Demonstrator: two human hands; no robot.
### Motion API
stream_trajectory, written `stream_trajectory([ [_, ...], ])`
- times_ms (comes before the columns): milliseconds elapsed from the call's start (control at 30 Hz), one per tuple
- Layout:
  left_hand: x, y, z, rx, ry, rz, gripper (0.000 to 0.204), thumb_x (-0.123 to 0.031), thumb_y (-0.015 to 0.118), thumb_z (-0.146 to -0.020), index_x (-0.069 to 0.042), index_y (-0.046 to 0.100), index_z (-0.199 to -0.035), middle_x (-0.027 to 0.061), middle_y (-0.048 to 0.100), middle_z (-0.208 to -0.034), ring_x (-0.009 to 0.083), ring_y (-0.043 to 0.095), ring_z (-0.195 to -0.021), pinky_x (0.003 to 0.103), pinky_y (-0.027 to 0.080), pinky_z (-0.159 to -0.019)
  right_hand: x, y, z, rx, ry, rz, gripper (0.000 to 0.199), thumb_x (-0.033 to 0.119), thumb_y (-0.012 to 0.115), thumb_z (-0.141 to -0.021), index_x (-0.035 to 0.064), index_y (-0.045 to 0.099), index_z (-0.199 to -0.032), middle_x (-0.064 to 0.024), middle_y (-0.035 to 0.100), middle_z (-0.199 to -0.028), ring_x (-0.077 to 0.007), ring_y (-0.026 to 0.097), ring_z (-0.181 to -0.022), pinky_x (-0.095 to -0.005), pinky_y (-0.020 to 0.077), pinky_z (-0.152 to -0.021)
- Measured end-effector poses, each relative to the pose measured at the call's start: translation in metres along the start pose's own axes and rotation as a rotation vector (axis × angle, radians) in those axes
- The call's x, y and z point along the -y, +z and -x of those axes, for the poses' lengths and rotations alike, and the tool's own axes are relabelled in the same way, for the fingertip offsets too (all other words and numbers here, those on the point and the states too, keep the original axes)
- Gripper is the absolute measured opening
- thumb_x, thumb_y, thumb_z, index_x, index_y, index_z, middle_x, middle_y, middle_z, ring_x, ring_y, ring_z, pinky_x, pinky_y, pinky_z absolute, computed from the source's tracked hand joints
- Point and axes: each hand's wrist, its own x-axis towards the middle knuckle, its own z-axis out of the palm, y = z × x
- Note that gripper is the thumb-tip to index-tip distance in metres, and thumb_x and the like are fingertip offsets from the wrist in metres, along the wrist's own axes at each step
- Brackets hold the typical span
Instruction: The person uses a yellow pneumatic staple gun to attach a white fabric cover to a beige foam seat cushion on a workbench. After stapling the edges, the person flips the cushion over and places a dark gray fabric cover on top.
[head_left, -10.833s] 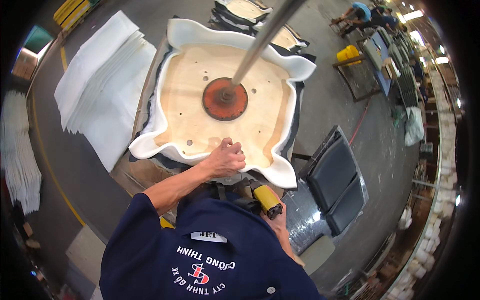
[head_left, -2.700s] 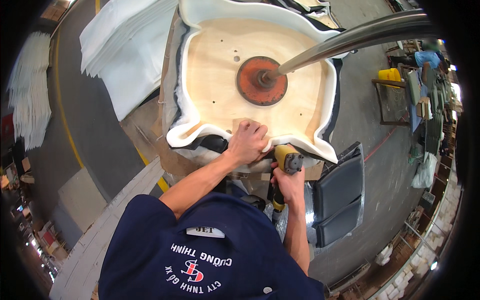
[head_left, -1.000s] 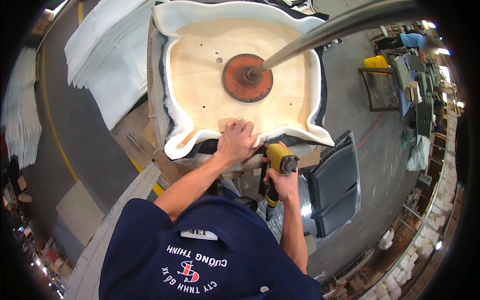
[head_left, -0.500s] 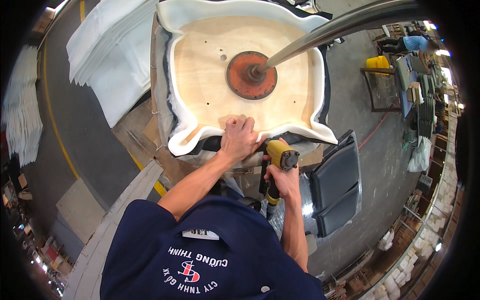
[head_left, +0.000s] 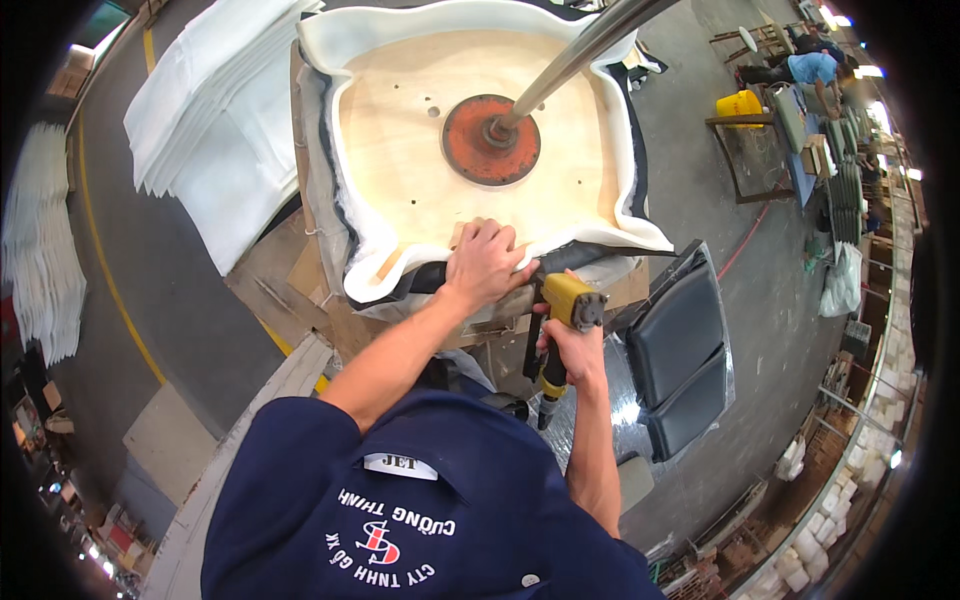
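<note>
A wooden seat panel (head_left: 400, 150) lies with its bare face up, ringed by a thick white foam edge (head_left: 345, 210) and black covering (head_left: 590, 252). An orange-red round plate (head_left: 465, 150) at the end of a metal pole (head_left: 590, 50) rests on the wood. My left hand (head_left: 487, 262) is closed over the foam on the near side, fingertips curled toward the wood. Just to its right, my right hand (head_left: 580, 352) grips a yellow and black staple gun (head_left: 572, 298). The gun's nose is near the near edge; whether it touches is hidden.
Stacked white sheets (head_left: 215, 110) lie at the upper left. Black padded cushions (head_left: 675, 345) in clear plastic sit to the right. Farther right stand a yellow bucket (head_left: 738, 105) on a frame and a person in light blue (head_left: 815, 68). A grey board (head_left: 235, 450) stretches along the lower left.
The view has shifted slightly, so the panel sits a little higher and left. My right hand with the staple gun is slightly farther right. My left hand stays on the foam edge.
</note>
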Motion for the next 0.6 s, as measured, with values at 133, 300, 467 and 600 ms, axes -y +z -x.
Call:
stream_trajectory([
  [133,0.01,-0.036,0.01,0.237,0.129,-0.008,0.05,-0.056,0.071,-0.084,-0.007,0.069,-0.09,0.0088,0.06,-0.095,0.0267,0.055,-0.101,0.044,0.041,-0.089,-0.013,-0.009,0.005,-0.041,-0.004,-0.028,0.089,-0.013,0.057,-0.079,0.0131,0.036,-0.161,-0.0142,0.07,-0.109,-0.0156,0.063,-0.061,-0.03,0.0543,-0.055],
  [300,0.005,-0.024,0.011,0.119,0.071,-0.13,0.053,-0.058,0.074,-0.078,-0.006,0.072,-0.088,0.009,0.058,-0.099,0.0291,0.052,-0.103,0.045,0.039,-0.088,-0.011,-0.011,0.004,-0.013,-0.011,-0.046,0.09,-0.014,0.058,-0.078,0.0128,0.037,-0.161,-0.0133,0.071,-0.11,-0.0153,0.063,-0.061,-0.0297,0.0548,-0.056],
  [467,0.01,-0.006,0.006,0.008,0.066,-0.121,0.039,-0.047,0.076,-0.083,-0.008,0.073,-0.078,0.0072,0.057,-0.098,0.0278,0.053,-0.102,0.045,0.038,-0.086,0.008,-0.005,0.001,0.047,-0.008,0.014,0.088,-0.014,0.059,-0.077,0.0115,0.039,-0.159,-0.0117,0.07,-0.107,-0.0153,0.064,-0.062,-0.0294,0.0553,-0.057],
  [600,0.004,-0.003,0.009,-0.024,-0.053,-0.1,0.033,-0.04,0.076,-0.085,-0.009,0.074,-0.077,0.0066,0.058,-0.097,0.0275,0.053,-0.102,0.045,0.038,-0.086,0.02,0.003,-0.004,0.106,0.018,0.071,0.087,-0.013,0.056,-0.077,0.0087,0.037,-0.16,-0.0142,0.068,-0.109,-0.0155,0.063,-0.063,-0.0298,0.0546,-0.058],
])
